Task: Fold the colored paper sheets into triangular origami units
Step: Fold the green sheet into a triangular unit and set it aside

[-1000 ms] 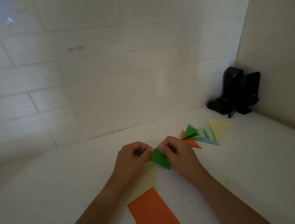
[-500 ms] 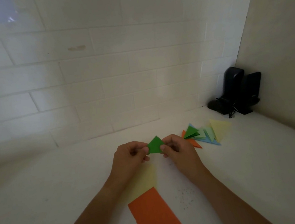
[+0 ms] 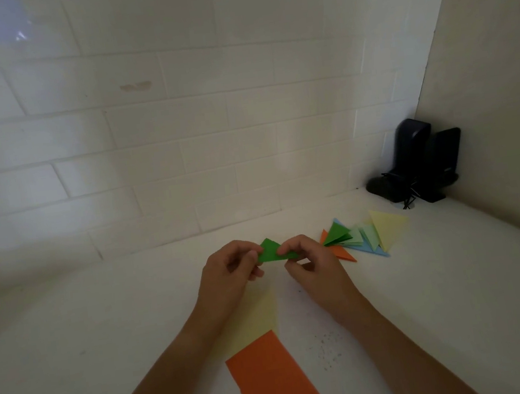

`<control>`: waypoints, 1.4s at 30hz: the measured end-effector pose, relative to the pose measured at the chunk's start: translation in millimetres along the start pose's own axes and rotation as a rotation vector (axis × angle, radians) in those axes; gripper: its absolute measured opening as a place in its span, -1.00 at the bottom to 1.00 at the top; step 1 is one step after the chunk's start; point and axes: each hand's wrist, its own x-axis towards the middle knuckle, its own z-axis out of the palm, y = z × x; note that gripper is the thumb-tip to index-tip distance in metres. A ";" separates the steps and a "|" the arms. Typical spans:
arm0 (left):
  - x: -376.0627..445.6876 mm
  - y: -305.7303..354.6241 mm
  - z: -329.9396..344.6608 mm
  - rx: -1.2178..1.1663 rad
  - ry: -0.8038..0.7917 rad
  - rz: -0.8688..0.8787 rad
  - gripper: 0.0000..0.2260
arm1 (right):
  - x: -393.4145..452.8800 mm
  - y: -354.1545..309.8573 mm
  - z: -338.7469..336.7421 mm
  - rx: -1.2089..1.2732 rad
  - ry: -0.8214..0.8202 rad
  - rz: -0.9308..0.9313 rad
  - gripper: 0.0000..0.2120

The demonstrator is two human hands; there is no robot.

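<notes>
The green unit (image 3: 270, 250) is being pinched above the counter (image 3: 104, 330), its left end by the left hand (image 3: 228, 271), its right end by the right hand (image 3: 309, 264). Creases may be sprung if either pinch is loosened. Beyond it to the right, folded units (image 3: 366, 236) are lying; nearer the person, a yellow sheet (image 3: 260, 314) and an orange sheet (image 3: 275, 381). No containers are being shown.
</notes>
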 end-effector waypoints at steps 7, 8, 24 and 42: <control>-2.4 4.6 1.6 -0.060 -0.035 -0.012 -0.87 | 1.4 2.1 -0.9 -0.050 0.077 -0.056 -0.87; -2.0 3.3 1.1 -0.040 -0.028 -0.010 -0.88 | 1.6 2.4 -1.1 -0.059 0.081 -0.059 -0.87; -4.3 5.0 2.5 0.028 -0.089 -0.025 -0.82 | 2.4 4.9 -0.1 -0.004 -0.136 -0.041 -0.87; -3.3 2.9 1.5 -0.141 -0.121 -0.025 -0.88 | 0.5 3.8 -0.5 0.041 -0.190 0.035 -0.85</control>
